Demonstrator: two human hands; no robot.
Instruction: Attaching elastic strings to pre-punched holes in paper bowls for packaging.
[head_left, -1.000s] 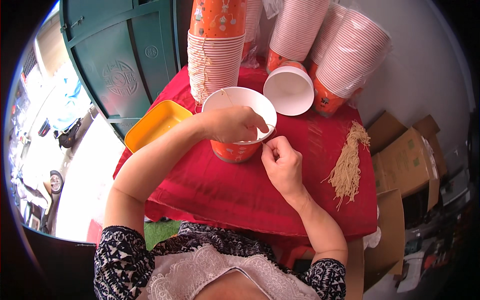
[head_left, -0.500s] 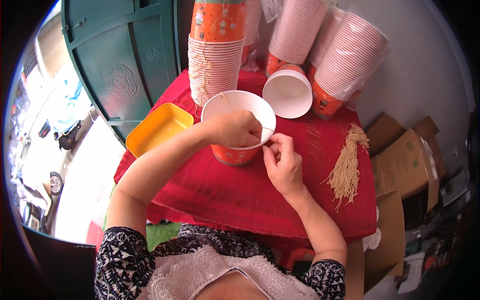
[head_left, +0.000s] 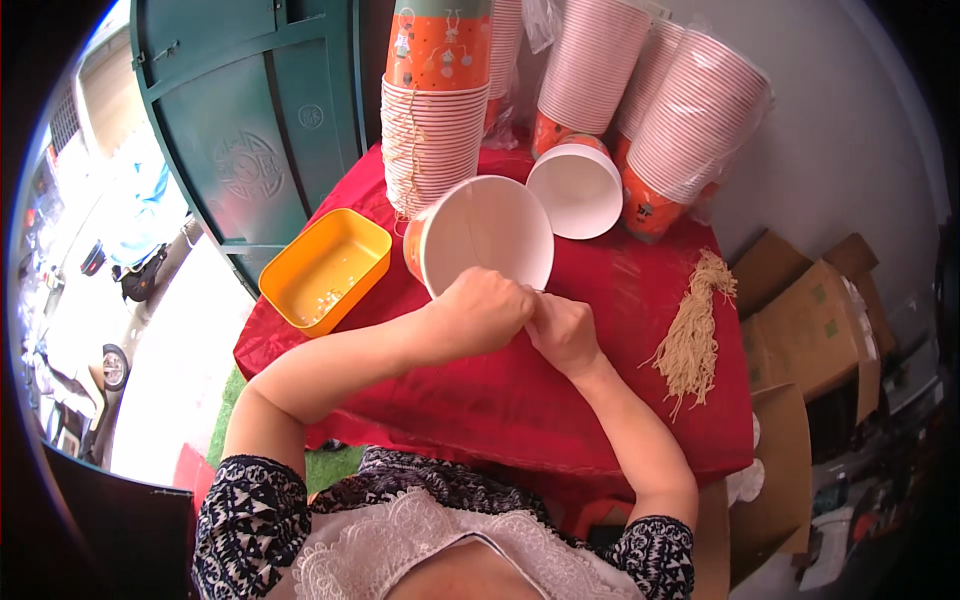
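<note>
A paper bucket (head_left: 500, 225), white inside and orange outside, lies tilted on the table with its opening toward me. A thin beige string (head_left: 474, 215) runs down its inside toward my hands. My left hand (head_left: 482, 310) is closed at the lower rim, its fingers curled. Pressed up against it, my right hand (head_left: 562, 332) is closed too, at the rim's lower right. Both pinch the string's end between them, though the fingertips are mostly hidden. A bundle of beige strings (head_left: 692, 335) lies to the right of my hands.
Left of the bucket stands a yellow tray (head_left: 300, 268) with small bits in it. Behind are a tall stack of buckets (head_left: 435, 140) with strings hanging on it, a single bucket (head_left: 575, 190) and plastic-wrapped stacks (head_left: 690, 115). Cardboard boxes (head_left: 810, 325) stand beyond the red tablecloth's (head_left: 620, 420) right edge.
The bucket has tipped so its opening faces me. My left hand has come out of it and down to the rim, meeting my right hand, which has turned and shifted slightly.
</note>
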